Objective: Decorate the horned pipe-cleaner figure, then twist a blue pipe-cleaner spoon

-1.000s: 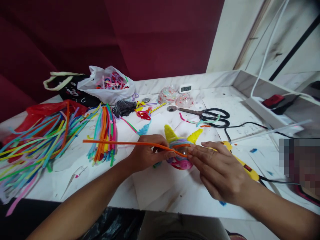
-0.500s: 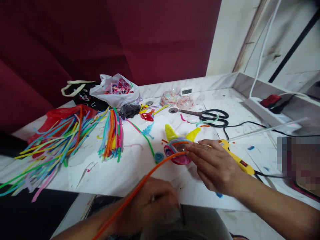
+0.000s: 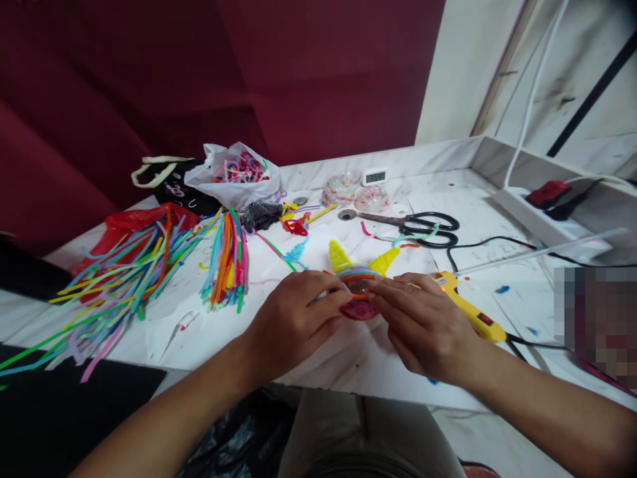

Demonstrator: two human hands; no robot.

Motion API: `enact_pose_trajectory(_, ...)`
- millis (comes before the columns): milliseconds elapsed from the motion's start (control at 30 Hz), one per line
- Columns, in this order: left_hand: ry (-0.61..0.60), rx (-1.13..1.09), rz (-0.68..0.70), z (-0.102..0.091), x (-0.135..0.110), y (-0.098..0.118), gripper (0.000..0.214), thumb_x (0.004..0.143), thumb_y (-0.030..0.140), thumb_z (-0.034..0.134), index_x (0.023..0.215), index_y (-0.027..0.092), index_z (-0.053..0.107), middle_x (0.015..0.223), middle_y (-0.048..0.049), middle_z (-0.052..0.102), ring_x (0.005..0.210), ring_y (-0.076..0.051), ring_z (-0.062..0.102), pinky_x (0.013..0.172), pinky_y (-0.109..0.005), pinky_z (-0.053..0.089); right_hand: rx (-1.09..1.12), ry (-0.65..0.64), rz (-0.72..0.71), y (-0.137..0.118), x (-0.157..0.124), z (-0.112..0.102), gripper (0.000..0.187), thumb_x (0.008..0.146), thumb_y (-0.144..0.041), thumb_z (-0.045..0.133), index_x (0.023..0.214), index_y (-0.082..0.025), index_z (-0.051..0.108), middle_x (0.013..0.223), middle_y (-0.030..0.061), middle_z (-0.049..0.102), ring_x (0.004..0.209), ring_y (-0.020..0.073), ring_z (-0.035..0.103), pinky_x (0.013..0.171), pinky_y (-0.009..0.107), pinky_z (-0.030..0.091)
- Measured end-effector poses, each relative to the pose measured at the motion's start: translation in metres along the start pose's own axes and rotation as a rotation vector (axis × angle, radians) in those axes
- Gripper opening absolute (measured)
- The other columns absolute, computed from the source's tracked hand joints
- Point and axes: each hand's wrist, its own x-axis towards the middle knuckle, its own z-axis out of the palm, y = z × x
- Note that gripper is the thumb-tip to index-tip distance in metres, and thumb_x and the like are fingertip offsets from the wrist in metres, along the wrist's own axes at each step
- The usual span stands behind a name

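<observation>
Dead centre, a round, multicoloured fuzzy-stem craft point(image 3: 359, 285) with yellow horns point(image 3: 340, 256); left hand point(image 3: 296, 318) touches its left side, right hand point(image 3: 423, 324) its right, equally near. Fingers bunched together, though whether truly clamped, I can't tell. An orange fuzzy strip point(image 3: 356, 297) spans it sideways.
</observation>
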Motion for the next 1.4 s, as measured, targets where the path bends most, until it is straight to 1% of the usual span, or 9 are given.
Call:
enact_pose_trajectory(133,0.032,-0.078,0.002,0.019,0.002,-0.012,0.024,0.09,0.023,0.061,0.112,0.016,0.064,0.112,-0.0103,0.069,0.106,-0.021,0.063,0.092,-0.037,0.054,-0.007,0.0,0.013,0.001,-0.002,0.001,0.03,0.082,-0.001,0.056,0.111,-0.007,0.062,0.115,0.0194,0.07,0.113,0.0285,0.064,0.09,0.048,0.051)
enact_pose_trajectory(300,0.051,-0.158,0.088,0.028,0.007,-0.022,0.03,0.091,0.017,0.057,0.121,0.015,0.06,0.122,-0.0112,0.067,0.115,-0.02,0.059,0.099,-0.039,0.051,-0.004,-0.043,0.011,0.005,-0.001,-0.002,0.034,0.081,-0.002,0.056,0.115,-0.006,0.062,0.119,0.0198,0.068,0.113,0.0283,0.064,0.091,0.047,0.051)
enact_pose_trajectory(467,0.065,-0.231,0.111,0.037,0.008,-0.033,0.036,0.09,0.013,0.054,0.126,0.014,0.056,0.12,-0.0127,0.065,0.113,-0.021,0.059,0.097,-0.042,0.051,0.02,-0.068,-0.022,0.012,0.007,-0.009,0.032,0.081,-0.003,0.056,0.112,-0.004,0.064,0.115,0.02,0.07,0.11,0.0281,0.065,0.092,0.047,0.052)
enact_pose_trajectory(633,0.106,-0.292,0.129,0.043,0.006,-0.041,0.039,0.091,0.013,0.051,0.13,0.015,0.053,0.117,-0.0132,0.064,0.11,-0.022,0.059,0.094,-0.041,0.052,-0.003,-0.152,-0.076,0.016,0.016,-0.012,0.031,0.085,-0.006,0.054,0.114,-0.007,0.064,0.114,0.0179,0.071,0.109,0.0272,0.066,0.091,0.047,0.053)
enact_pose_trajectory(767,0.127,-0.344,0.131,0.048,0.007,-0.046,0.037,0.09,0.013,0.052,0.127,0.015,0.056,0.117,-0.0138,0.064,0.109,-0.022,0.06,0.093,-0.04,0.052,-0.036,-0.137,-0.085,0.017,0.013,-0.008,0.03,0.083,-0.006,0.057,0.112,-0.005,0.065,0.113,0.019,0.071,0.111,0.0301,0.065,0.09,0.048,0.053)
enact_pose_trajectory(900,0.136,-0.407,0.151,0.055,0.009,-0.052,0.038,0.089,0.015,0.053,0.127,0.018,0.056,0.116,-0.0122,0.064,0.107,-0.021,0.06,0.092,-0.04,0.052,-0.041,-0.147,-0.055,0.016,0.008,-0.006,0.032,0.082,-0.009,0.06,0.114,-0.006,0.066,0.115,0.0183,0.07,0.113,0.0297,0.064,0.094,0.048,0.053)
enact_pose_trajectory(1033,0.158,-0.437,0.137,0.06,0.01,-0.053,0.041,0.088,0.014,0.053,0.129,0.019,0.055,0.116,-0.0115,0.064,0.106,-0.021,0.06,0.091,-0.039,0.051,-0.033,-0.137,-0.037,0.016,0.007,-0.006,0.033,0.08,-0.007,0.063,0.113,-0.005,0.066,0.114,0.0185,0.071,0.112,0.0283,0.064,0.096,0.046,0.052)
enact_pose_trajectory(1167,0.18,-0.434,0.112,0.064,0.008,-0.05,0.043,0.088,0.014,0.052,0.131,0.017,0.054,0.116,-0.0121,0.063,0.106,-0.022,0.059,0.092,-0.041,0.049,-0.01,-0.134,-0.012,0.015,0.007,-0.006,0.03,0.081,-0.009,0.061,0.11,-0.005,0.067,0.112,0.0189,0.071,0.112,0.0276,0.065,0.096,0.046,0.052)
enact_pose_trajectory(1400,0.165,-0.445,0.071,0.064,0.008,-0.047,0.042,0.089,0.014,0.05,0.13,0.019,0.054,0.116,-0.0102,0.063,0.107,-0.022,0.057,0.092,-0.041,0.049,-0.003,-0.096,0.017,0.016,0.008,-0.005,0.027,0.085,-0.01,0.056,0.11,-0.01,0.067,0.109,0.015,0.073,0.109,0.0251,0.066,0.093,0.044,0.054)
